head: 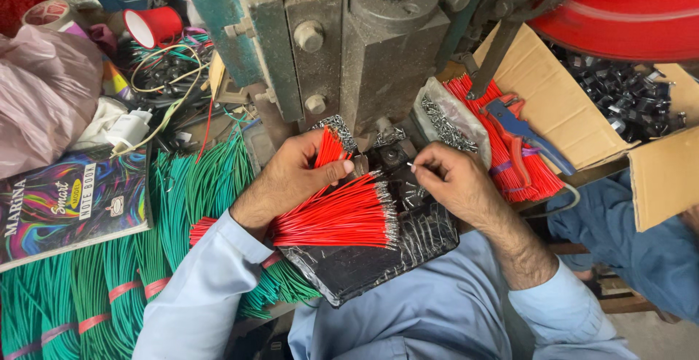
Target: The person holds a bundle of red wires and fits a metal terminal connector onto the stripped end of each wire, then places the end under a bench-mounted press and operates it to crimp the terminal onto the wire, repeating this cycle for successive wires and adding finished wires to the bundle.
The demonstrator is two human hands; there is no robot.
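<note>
My left hand (295, 174) grips a thick bundle of short red wires (342, 214) with bare metal tips, fanned out over a black plastic-covered pad (378, 258). My right hand (451, 178) pinches one thin wire end (412, 164) between thumb and finger, just in front of the base of a grey-green metal press machine (349, 40). Small metal terminals (444, 123) lie in a clear bag right of the machine, beside more red wires (510, 149).
Bundles of green wires (131, 273) lie at left under a colourful notebook (73, 203). A blue-and-red crimping tool (520, 131) rests on the red wires. A cardboard box (582, 112) holds black parts. A red cup (153, 26) and pink bag (40, 91) sit far left.
</note>
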